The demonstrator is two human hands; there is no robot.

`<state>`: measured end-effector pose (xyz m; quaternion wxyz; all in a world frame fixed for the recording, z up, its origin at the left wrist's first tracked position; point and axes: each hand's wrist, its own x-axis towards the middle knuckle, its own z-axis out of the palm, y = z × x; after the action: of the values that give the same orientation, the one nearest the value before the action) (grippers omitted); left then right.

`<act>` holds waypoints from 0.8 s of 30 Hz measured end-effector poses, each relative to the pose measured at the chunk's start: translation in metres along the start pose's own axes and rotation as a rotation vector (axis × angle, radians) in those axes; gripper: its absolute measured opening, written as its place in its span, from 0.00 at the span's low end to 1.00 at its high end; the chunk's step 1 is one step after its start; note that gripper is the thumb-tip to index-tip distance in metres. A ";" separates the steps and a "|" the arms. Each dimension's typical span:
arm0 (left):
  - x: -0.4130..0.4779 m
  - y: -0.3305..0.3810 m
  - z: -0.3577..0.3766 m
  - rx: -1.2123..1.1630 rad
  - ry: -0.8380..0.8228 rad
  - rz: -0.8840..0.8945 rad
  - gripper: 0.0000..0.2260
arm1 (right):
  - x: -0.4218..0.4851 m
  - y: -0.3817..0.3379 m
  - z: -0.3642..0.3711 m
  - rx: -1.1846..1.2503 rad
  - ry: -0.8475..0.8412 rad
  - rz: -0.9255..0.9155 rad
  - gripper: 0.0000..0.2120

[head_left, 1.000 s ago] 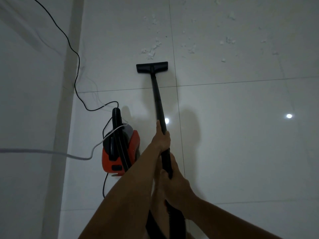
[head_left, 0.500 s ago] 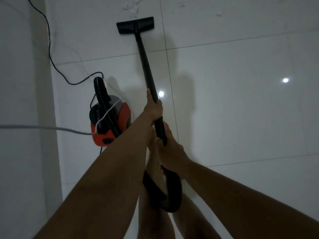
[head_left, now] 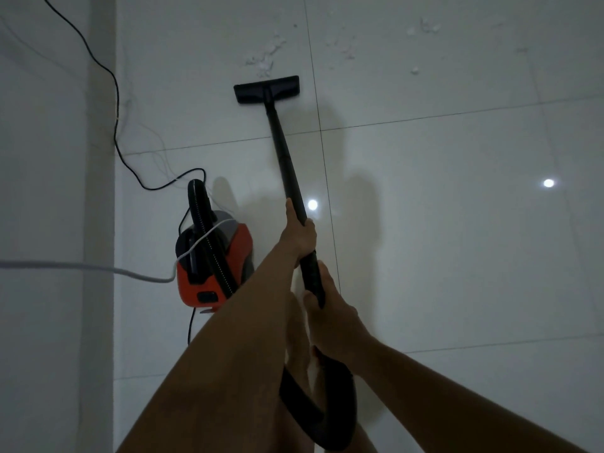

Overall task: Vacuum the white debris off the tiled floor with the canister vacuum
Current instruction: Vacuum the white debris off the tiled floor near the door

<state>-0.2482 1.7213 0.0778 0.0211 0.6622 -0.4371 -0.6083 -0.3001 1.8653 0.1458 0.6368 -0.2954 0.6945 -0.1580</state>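
Wand (head_left: 283, 152) gripped by left hand (head_left: 299, 238) and right hand (head_left: 331, 317), nozzle (head_left: 266, 89) just beside debris (head_left: 264, 62).

Glossy, mirror-smooth tiled floor (head_left: 457, 256); matt black plastic wand (head_left: 284, 152); shiny orange plastic canister (head_left: 242, 253).

We see the orange-and-black canister vacuum (head_left: 225, 266) sitting on the glossy tiled floor (head_left: 441, 256) at the left, its ribbed hose (head_left: 196, 201) arching up from the top. Its black wand (head_left: 284, 158) slants away to a flat floor head (head_left: 266, 89). That head rests on the tile just short of the scattered white debris (head_left: 264, 60).
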 end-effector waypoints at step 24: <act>0.032 0.006 -0.020 -0.008 -0.007 0.001 0.32 | 0.037 -0.008 0.014 -0.032 0.006 0.034 0.30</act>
<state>-0.2390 1.6885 0.0609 0.0223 0.6599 -0.4350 -0.6123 -0.2855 1.8381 0.1196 0.6326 -0.2933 0.7036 -0.1367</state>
